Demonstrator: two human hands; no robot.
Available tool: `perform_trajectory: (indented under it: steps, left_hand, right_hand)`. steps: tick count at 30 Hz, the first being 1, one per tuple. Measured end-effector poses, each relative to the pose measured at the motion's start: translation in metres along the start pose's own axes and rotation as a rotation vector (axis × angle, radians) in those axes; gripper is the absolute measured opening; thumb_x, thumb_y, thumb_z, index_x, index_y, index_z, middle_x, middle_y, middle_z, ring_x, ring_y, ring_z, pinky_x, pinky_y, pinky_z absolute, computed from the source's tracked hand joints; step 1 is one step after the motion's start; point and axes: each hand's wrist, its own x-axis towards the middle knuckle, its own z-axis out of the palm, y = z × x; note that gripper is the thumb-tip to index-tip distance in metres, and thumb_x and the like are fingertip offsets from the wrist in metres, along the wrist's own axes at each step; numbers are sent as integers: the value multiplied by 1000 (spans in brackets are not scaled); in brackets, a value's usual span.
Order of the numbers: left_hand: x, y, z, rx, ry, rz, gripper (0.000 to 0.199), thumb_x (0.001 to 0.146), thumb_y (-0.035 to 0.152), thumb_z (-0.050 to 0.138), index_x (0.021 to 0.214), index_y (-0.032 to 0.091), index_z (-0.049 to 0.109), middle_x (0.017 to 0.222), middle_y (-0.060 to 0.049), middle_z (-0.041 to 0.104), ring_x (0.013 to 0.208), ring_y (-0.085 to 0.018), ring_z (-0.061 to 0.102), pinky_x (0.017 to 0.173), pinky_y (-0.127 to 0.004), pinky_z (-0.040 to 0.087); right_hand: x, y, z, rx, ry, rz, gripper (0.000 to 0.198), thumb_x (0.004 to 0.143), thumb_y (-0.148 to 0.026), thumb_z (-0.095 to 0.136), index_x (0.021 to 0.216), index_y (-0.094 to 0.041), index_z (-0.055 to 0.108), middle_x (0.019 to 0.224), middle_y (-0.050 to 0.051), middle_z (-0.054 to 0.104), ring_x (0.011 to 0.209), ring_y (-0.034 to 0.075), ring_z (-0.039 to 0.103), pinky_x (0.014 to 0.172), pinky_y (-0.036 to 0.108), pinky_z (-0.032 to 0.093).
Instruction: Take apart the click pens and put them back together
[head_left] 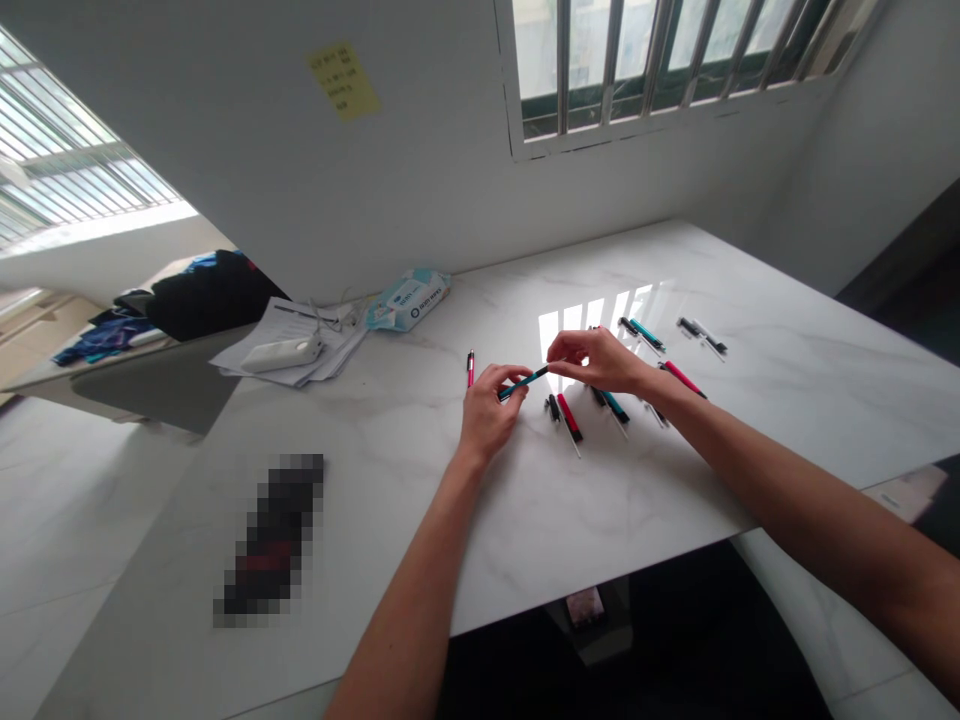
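Observation:
Between my two hands is a teal pen [523, 383] with a dark end, tilted up towards the right. My left hand [487, 415] is closed round its teal barrel. The fingertips of my right hand [600, 360] pinch the dark end; the exact part under them is hard to make out. Just beyond my left hand lies a red pen [470, 368], partly covered by the fingers. Below and around my right hand are pen parts in groups: a red barrel [570, 418], a teal barrel [616, 407], another red barrel [682, 380], and thin white refills with black pieces.
Farther back lie another teal barrel [646, 333] and black and white pen parts [705, 336]. A wipes packet [411, 300] and papers [281, 340] with a white device [281, 353] are by the wall. A blurred dark object [274, 535] lies at left on the marble-patterned table [390, 500].

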Motion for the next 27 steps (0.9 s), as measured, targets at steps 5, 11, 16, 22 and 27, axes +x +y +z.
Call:
perform_trajectory:
  steps: [5, 11, 16, 22, 27]
  left_hand:
    - [0, 1, 0, -16, -16, -14, 25, 89, 15, 66, 107, 26, 79, 100, -3, 71, 82, -16, 71, 80, -31, 60]
    - [1, 3, -1, -81, -5, -63, 21, 88, 20, 70, 106, 26, 79, 100, -3, 72, 79, -14, 70, 79, -29, 58]
    - [4, 3, -4, -240, 58, -189, 25, 81, 25, 75, 106, 24, 78, 95, -2, 70, 72, -12, 65, 66, -24, 52]
    - [6, 6, -8, -311, 131, -205, 26, 81, 32, 71, 105, 22, 77, 96, -4, 72, 86, -17, 68, 76, -28, 55]
    - [6, 3, -10, -354, 97, -191, 30, 81, 35, 71, 107, 22, 77, 101, -5, 72, 92, -18, 69, 85, -31, 55]
  right_hand:
    - [1, -2, 0, -39, 22, 67, 26, 93, -46, 71, 89, -21, 75, 72, 2, 73, 65, 14, 61, 66, 31, 47]
    - [1, -2, 1, 14, 68, 55, 28, 92, -48, 74, 90, -20, 77, 74, 3, 75, 66, 16, 64, 66, 31, 50]
    - [2, -3, 1, 215, 48, 18, 28, 93, -45, 72, 102, -20, 79, 92, 7, 81, 88, 22, 76, 82, 38, 59]
    - [1, -2, 8, 260, 18, 41, 28, 90, -45, 75, 101, -20, 80, 90, 6, 81, 86, 22, 78, 85, 39, 62]
    - [1, 1, 14, 272, -10, 46, 26, 91, -43, 74, 101, -20, 79, 89, 6, 81, 85, 21, 77, 82, 37, 61]
